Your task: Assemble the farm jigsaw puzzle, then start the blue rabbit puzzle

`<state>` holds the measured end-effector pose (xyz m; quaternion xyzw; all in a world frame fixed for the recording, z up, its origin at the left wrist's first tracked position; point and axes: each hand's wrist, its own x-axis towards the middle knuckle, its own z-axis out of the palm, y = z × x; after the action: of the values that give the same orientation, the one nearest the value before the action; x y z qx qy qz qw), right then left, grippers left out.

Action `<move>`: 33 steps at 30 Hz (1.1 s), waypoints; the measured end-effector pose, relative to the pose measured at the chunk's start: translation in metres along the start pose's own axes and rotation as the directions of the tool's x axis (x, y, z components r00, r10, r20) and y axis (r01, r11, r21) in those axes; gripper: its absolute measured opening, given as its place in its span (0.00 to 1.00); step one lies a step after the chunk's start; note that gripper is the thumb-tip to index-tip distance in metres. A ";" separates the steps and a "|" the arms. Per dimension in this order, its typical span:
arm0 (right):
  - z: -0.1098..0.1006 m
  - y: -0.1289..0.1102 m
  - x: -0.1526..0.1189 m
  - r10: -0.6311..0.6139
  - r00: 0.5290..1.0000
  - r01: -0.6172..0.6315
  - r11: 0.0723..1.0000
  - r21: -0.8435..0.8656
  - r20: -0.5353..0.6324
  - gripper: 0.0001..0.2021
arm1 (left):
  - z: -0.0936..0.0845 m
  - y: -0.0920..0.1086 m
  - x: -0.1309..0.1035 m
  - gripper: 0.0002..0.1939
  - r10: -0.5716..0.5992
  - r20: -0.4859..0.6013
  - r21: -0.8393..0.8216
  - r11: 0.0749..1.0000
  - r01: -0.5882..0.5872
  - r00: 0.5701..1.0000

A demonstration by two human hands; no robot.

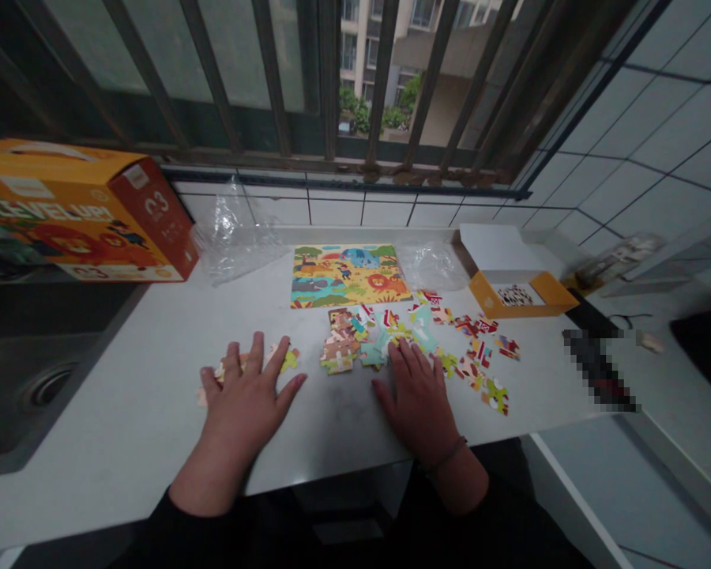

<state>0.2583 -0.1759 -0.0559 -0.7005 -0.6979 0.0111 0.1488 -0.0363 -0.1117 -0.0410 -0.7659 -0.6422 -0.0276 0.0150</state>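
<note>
With fingers spread, my left hand (246, 399) lies flat over a strip of jigsaw pieces (289, 359) on the white counter, covering much of it. My right hand (418, 399) rests palm down, fingers stretched over the near edge of a pile of puzzle pieces (391, 322). Just left of that pile, brown and tan pieces (340, 344) sit close together. More loose pieces (479, 352) are scattered to the right of my right hand. Behind them lies a colourful animal picture board (349, 276) showing a lion, an elephant and a hippo.
A large orange puzzle box (83, 213) stands at the back left, above a sink (53, 379). Clear plastic bags (237, 237) lie along the wall. An opened small yellow box (518, 296) sits at the back right. A pixelated dark object (601, 371) is near the right edge.
</note>
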 end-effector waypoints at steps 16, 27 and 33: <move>-0.003 -0.002 -0.004 -0.114 0.993 0.114 0.993 0.027 -0.005 0.28 | -0.012 -0.013 -0.026 0.45 -0.212 -0.066 -0.071 0.976 0.208 0.975; 0.004 -0.005 -0.005 0.043 0.999 -0.045 0.996 -0.075 -0.031 0.32 | -0.009 -0.054 -0.019 0.47 -0.341 0.026 -0.073 0.937 0.342 0.940; 0.003 -0.004 -0.006 -0.060 0.995 0.059 0.998 -0.024 -0.075 0.31 | -0.010 -0.049 0.000 0.43 -0.190 0.047 -0.058 0.980 0.193 0.981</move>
<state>0.2538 -0.1816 -0.0588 -0.6809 -0.7124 -0.0274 0.1678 -0.0843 -0.1033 -0.0321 -0.7011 -0.7119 -0.0330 -0.0248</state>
